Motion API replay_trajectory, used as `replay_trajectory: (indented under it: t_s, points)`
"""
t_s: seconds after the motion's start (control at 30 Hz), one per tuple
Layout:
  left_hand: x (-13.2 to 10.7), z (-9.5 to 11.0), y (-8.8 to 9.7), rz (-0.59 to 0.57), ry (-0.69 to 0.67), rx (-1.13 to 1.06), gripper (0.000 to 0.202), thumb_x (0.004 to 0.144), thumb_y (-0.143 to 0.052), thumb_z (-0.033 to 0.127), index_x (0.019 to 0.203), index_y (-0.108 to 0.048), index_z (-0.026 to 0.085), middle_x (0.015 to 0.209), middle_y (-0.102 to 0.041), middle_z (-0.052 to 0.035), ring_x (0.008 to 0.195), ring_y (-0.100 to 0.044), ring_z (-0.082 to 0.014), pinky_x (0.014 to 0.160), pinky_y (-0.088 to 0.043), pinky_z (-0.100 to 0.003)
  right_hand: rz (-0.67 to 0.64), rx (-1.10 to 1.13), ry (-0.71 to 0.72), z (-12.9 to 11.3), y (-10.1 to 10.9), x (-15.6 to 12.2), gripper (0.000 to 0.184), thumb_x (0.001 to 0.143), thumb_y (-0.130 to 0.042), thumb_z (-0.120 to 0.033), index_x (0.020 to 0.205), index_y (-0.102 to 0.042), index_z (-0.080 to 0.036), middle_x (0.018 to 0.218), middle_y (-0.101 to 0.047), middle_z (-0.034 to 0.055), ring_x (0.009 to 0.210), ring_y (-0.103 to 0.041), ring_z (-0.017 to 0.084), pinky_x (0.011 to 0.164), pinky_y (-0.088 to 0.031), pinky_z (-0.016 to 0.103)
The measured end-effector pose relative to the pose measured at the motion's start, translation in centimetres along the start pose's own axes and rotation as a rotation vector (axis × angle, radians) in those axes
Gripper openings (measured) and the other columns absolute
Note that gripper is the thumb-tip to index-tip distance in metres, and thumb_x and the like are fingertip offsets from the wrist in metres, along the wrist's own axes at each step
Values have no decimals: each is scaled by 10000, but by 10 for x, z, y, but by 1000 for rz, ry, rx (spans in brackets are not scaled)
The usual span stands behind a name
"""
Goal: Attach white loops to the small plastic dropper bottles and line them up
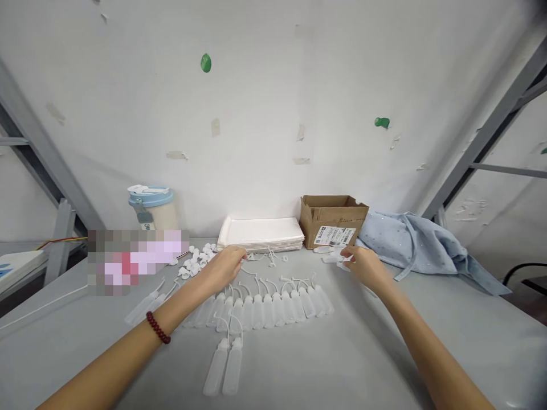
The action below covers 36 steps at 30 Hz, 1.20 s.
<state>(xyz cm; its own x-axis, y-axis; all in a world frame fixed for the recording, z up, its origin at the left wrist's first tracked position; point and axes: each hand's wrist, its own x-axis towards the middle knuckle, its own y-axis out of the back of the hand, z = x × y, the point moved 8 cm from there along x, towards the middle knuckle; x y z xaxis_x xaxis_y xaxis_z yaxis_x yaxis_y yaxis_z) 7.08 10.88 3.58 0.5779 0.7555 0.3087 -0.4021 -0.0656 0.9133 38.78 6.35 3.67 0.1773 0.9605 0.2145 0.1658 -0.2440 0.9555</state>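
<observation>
My left hand (pixel 222 269) reaches over the table with its fingers pressed together. A thin white tube shows just beside the fingertips; what they hold, if anything, I cannot make out. My right hand (pixel 363 266) is at the right, its fingers closed on a small translucent plastic bottle (pixel 344 265) by the cardboard box. Several similar bottles (pixel 277 310) lie side by side in a row, thin curved tubes rising from their necks. Two more bottles (pixel 225 367) lie in front of the row. Others (pixel 143 307) lie at the left, partly behind my left forearm.
Small white caps (pixel 199 261) are heaped beyond my left forearm. Behind stand a stack of white trays (pixel 262 233), an open cardboard box (pixel 333 222) and a blue-lidded cup (pixel 154 208). Light blue cloth (pixel 423 242) lies right, and a blurred pink item (pixel 141 262) left.
</observation>
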Motion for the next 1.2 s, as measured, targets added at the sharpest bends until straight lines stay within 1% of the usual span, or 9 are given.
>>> replay_trajectory:
  t_s: [0.2,0.37,0.63,0.83,0.9,1.0,1.07,1.1,1.2]
  points:
    - [-16,0,26,117,100,-38,285,872,-330,206,947,-603,173,890,-631,-79,791,-601,-210,713,-461,-328,13,-64,126,-21,-16,1,322,747,-533,-38,1008,-682,-153,1042,-683,119,975,-597,266,812,-433,331]
    - [-35,0,45,234,205,-198,236,852,-404,264,864,-626,182,866,-657,-51,751,-602,-188,689,-470,-301,25,-114,215,-37,-21,-3,404,794,-467,-30,1128,-642,-176,1188,-627,105,1001,-551,280,811,-430,360]
    - [-51,-12,27,178,441,-721,241,711,-616,347,866,-672,171,873,-700,-55,851,-655,-228,784,-521,-344,32,-132,283,-46,-32,-5,472,751,-438,24,1136,-632,-169,1030,-682,114,916,-546,288,750,-434,373]
    - [-56,-9,20,210,538,-889,256,652,-701,344,828,-671,161,821,-698,-48,832,-666,-224,799,-525,-357,135,-60,300,-58,-15,-13,361,817,-428,-51,1132,-583,-136,1073,-598,154,966,-551,275,806,-453,376]
    - [-57,-4,17,197,539,-947,237,670,-701,339,825,-668,162,785,-698,-37,803,-673,-215,794,-528,-355,207,40,311,-69,-2,-22,281,871,-415,-126,1114,-554,-148,1096,-566,143,900,-570,225,780,-473,342]
    - [-58,7,13,183,550,-1039,202,699,-693,321,811,-662,155,748,-702,-33,762,-685,-204,782,-537,-344,371,510,327,-86,23,-46,66,852,-517,-222,905,-552,-205,981,-579,82,744,-557,179,697,-483,327]
    - [-59,16,12,173,552,-1085,201,719,-687,323,812,-661,147,740,-707,-38,748,-687,-197,760,-545,-328,287,792,348,-103,25,-59,82,837,-565,-258,775,-533,-214,956,-575,61,799,-564,178,701,-485,308]
    - [-59,21,12,165,542,-1104,206,729,-683,330,815,-662,144,741,-710,-42,745,-686,-193,746,-548,-320,180,903,340,-113,20,-64,123,835,-577,-270,738,-529,-211,955,-575,54,788,-570,166,693,-488,298]
    - [-58,36,12,144,489,-1127,209,749,-673,340,817,-662,143,758,-718,-48,734,-678,-183,714,-548,-299,-60,1092,310,-138,9,-81,171,812,-616,-279,695,-523,-197,934,-588,44,726,-574,137,664,-488,274]
